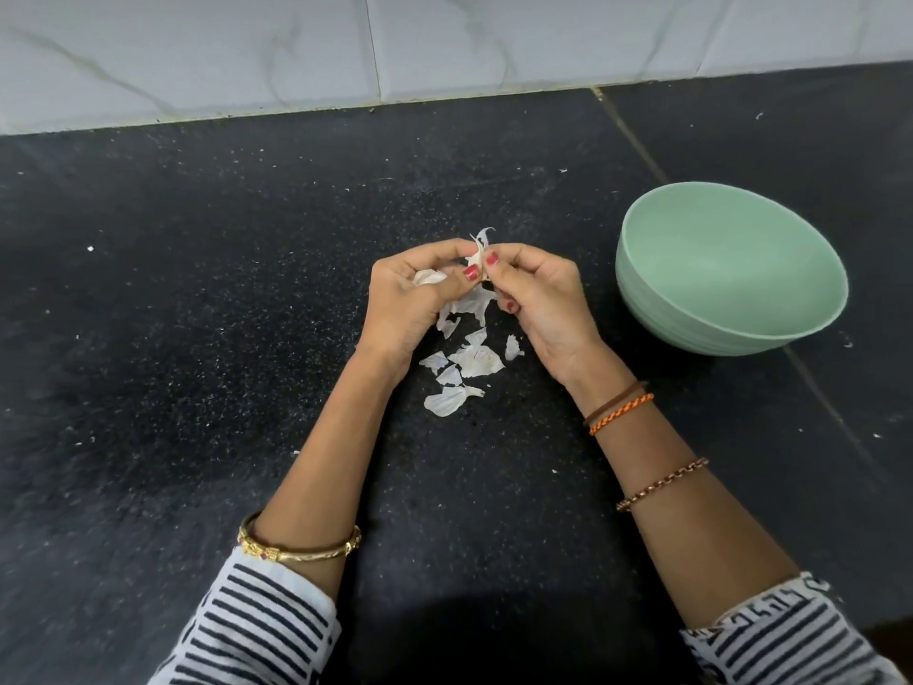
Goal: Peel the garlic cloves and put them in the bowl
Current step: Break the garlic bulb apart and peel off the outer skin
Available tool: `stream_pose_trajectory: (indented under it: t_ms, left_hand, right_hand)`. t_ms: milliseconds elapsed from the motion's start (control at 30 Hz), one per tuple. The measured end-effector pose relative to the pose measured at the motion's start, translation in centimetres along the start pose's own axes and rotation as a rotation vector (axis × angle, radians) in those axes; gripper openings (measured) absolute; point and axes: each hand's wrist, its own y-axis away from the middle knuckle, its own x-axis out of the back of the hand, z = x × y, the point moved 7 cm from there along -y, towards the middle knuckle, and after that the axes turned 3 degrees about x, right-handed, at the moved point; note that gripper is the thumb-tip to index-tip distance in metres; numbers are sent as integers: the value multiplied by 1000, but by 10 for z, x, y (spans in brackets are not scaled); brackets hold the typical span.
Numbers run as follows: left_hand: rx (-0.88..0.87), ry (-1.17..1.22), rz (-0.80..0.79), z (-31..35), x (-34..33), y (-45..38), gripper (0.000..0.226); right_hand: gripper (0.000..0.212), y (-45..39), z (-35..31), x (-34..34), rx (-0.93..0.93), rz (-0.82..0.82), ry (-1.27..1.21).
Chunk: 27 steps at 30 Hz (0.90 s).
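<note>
Pinching a garlic clove [478,257] between them, the left hand [412,301] and right hand [541,299] grip it above white papery skins [464,368] on the tabletop [197,338], left of the green bowl [731,309].

One head-worn camera looks forward and steeply down, close above the dark counter [197,338]. The tiled wall [444,42] runs along 12 o'clock; both forearms enter from 6 o'clock.
</note>
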Motion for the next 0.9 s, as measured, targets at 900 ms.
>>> stream_pose_trajectory:
  t_ms: [900]
  left_hand:
    - [-48,-495,94,1,31,-6,38]
  right_hand:
    - [23,-4,2,-7,-214,86,-170]
